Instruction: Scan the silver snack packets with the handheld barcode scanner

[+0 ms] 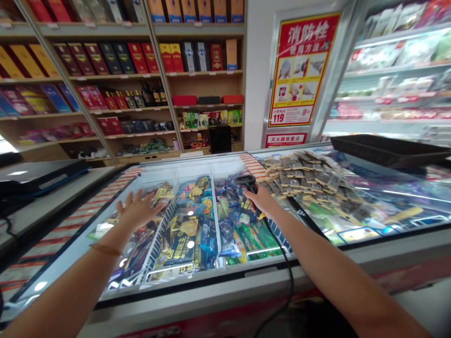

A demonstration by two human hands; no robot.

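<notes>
Here's the black scanner (245, 180), gripped in the right hand (261, 198), its head poking out beyond the fingers and its cord (289, 274) dropping below the wrist! Under that hand, the open chest freezer (197, 287) shows a section packed with blue and green packets (234, 230); just left of it, past a white divider (215, 211), blue and yellow bags (188, 230) fill the middle section. Over to the left hand (136, 211), bare, fingers spread wide above the leftmost section and its jumble of packages (136, 256); whether it touches any, I can't tell. Right of the scanner hand, flat dark packs (306, 173) heap up on the glass lid (373, 192), and farther right sits a black tray (391, 149).
</notes>
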